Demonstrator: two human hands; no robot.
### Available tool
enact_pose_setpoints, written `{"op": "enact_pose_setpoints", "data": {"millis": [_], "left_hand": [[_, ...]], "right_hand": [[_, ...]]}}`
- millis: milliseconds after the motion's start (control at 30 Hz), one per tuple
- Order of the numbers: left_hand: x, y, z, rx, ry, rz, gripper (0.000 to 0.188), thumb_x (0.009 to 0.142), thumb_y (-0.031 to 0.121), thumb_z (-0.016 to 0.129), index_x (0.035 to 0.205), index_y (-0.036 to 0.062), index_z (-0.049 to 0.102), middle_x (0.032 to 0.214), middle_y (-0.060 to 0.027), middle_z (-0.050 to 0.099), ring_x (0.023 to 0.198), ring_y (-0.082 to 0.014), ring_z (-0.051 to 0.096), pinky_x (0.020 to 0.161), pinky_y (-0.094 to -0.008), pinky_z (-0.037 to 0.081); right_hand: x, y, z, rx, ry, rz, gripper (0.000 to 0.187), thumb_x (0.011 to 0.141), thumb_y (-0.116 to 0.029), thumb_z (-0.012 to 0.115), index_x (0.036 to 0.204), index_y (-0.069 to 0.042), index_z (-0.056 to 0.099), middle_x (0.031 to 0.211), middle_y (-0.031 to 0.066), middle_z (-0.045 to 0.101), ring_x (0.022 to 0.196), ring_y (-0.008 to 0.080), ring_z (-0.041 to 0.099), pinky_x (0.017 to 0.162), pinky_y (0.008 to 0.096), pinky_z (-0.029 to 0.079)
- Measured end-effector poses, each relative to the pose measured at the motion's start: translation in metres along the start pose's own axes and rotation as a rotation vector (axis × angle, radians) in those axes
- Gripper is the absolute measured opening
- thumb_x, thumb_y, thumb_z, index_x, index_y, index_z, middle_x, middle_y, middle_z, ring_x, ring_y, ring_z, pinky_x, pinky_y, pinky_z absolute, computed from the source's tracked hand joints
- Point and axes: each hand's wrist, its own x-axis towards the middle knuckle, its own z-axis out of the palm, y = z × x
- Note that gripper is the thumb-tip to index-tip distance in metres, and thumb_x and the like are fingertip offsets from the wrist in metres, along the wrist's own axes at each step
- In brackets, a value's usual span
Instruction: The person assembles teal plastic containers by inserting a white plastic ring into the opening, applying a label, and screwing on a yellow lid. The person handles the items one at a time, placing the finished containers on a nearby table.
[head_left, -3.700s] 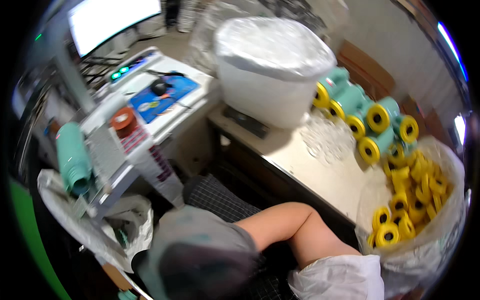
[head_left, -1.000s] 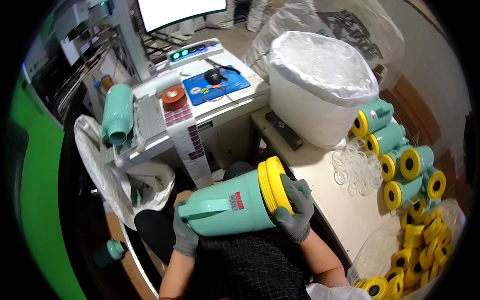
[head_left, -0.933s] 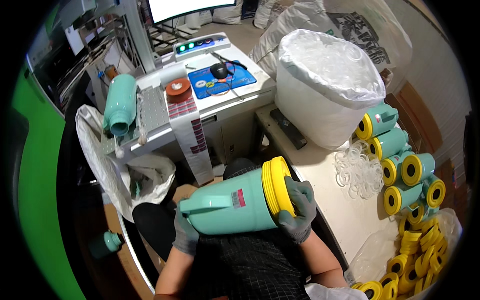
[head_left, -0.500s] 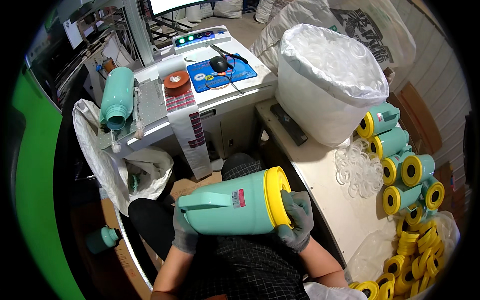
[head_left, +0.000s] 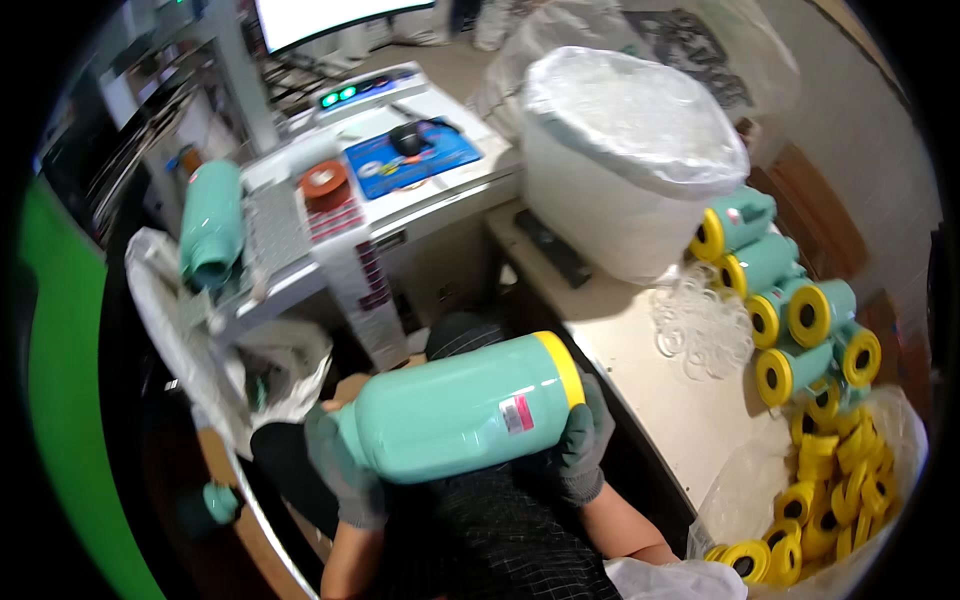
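Note:
A mint-green thermos jug body (head_left: 450,415) lies sideways across my lap, with a yellow ring (head_left: 560,368) at its right end and a small red-and-white sticker on its side. My left hand (head_left: 345,470), in a grey glove, is closed around the narrower left end. At the yellow ring, my gloved right hand (head_left: 585,440) grips the rim with its thumb on the near side. No handle shows on the side facing me. The fingertips of both hands are partly hidden behind the jug.
On the right bench stand a white sack (head_left: 620,210) of clear rings, loose clear rings (head_left: 700,325), several jugs with yellow ends (head_left: 815,310) and a bag of yellow rings (head_left: 830,520). At left, another jug body (head_left: 212,225) lies near a label strip (head_left: 360,290) and brown tape roll (head_left: 325,185).
The jug has been rolled about its length: its handle has gone out of sight and the sticker sits farther right. My right hand's fingers have shifted from the open end to the rim.

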Motion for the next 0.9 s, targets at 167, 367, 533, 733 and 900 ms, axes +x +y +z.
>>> {"op": "enact_pose_setpoints", "data": {"millis": [167, 367, 533, 733, 900], "left_hand": [[0.002, 0.043, 0.02, 0.01, -0.126, 0.339, 0.064, 0.091, 0.047, 0.074, 0.131, 0.0, 0.056, 0.123, -0.0119, 0.054, 0.112, -0.0244, 0.059, 0.098, -0.0402, 0.05], [-0.008, 0.048, 0.061, 0.115, -0.368, 0.33, 0.102, 0.088, 0.068, 0.073, 0.156, 0.0, 0.041, 0.141, -0.0144, 0.052, 0.131, -0.0299, 0.053, 0.114, -0.0477, 0.041], [-0.01, 0.025, 0.068, 0.05, -0.523, 0.329, 0.083, 0.076, 0.015, 0.065, 0.155, -0.0015, 0.045, 0.138, -0.0121, 0.051, 0.11, -0.0218, 0.055, 0.096, -0.0398, 0.048], [-0.006, 0.025, 0.048, 0.3, -0.707, 0.253, 0.049, 0.098, 0.015, 0.077, 0.14, 0.0057, 0.053, 0.12, -0.009, 0.058, 0.108, -0.021, 0.058, 0.097, -0.0372, 0.049], [-0.015, 0.04, 0.062, 0.331, -0.768, 0.241, 0.04, 0.099, 0.014, 0.073, 0.136, 0.0044, 0.06, 0.118, -0.0086, 0.062, 0.105, -0.0221, 0.06, 0.093, -0.0363, 0.05]], "right_hand": [[0.003, 0.041, -0.023, 0.519, 0.036, 0.452, 0.037, 0.113, -0.037, 0.052, 0.119, -0.003, 0.066, 0.105, 0.0014, 0.067, 0.096, 0.0105, 0.063, 0.088, 0.0294, 0.055], [0.001, 0.033, -0.07, 0.468, 0.053, 0.331, 0.052, 0.112, -0.046, 0.047, 0.141, -0.003, 0.056, 0.128, 0.0094, 0.067, 0.118, 0.0213, 0.064, 0.103, 0.0382, 0.055], [0.023, 0.049, -0.143, 0.562, 0.203, 0.251, 0.058, 0.111, -0.052, 0.042, 0.15, -0.01, 0.051, 0.146, 0.01, 0.06, 0.136, 0.0287, 0.056, 0.112, 0.0478, 0.051], [0.144, -0.037, -0.222, 0.775, 0.309, -0.14, 0.038, 0.109, -0.023, 0.052, 0.141, -0.003, 0.057, 0.134, 0.0106, 0.068, 0.124, 0.0226, 0.065, 0.106, 0.0437, 0.056], [0.263, -0.129, -0.314, 0.963, 0.469, -0.281, 0.041, 0.099, -0.036, 0.07, 0.121, -0.002, 0.066, 0.108, 0.0115, 0.071, 0.099, 0.0224, 0.069, 0.093, 0.0366, 0.059]]}}
